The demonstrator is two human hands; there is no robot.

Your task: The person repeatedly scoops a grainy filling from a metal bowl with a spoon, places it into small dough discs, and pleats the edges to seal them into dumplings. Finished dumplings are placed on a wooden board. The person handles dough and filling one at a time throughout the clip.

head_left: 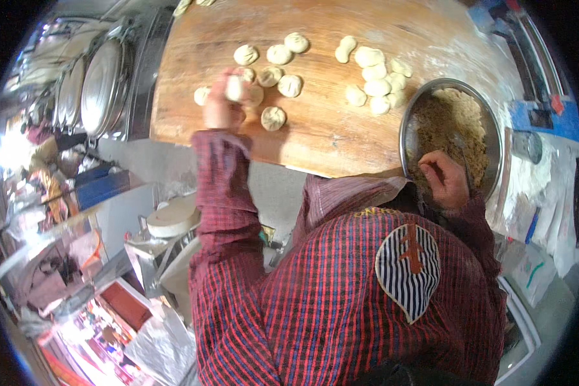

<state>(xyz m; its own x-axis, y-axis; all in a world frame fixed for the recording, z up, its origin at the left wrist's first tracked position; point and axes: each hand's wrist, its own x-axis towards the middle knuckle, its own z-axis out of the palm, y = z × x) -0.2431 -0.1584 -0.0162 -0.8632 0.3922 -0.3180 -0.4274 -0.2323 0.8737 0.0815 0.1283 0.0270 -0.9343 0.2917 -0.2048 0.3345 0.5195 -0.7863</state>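
At the left of the wooden board (328,122), my left hand (223,106) is smeared by motion among several small pleated buns. A pale bun (235,88) shows at its fingers, which seem closed around it. A pleated bun (273,118) sits just right of that hand, and another bun (290,85) lies farther off. My right hand (446,181) is curled over the near side of a steel bowl (405,128) of brown minced filling (450,132). A thin dark edge, perhaps a tool's, rises beside its fingers; what they hold is hidden.
Several plain dough lumps (376,73) cluster on the board left of the bowl. Round metal lids (102,87) stand in a row along the left. Right of the bowl are a clear cup (527,147) and a flour-dusted surface. Pale flour marks the board's far right part.
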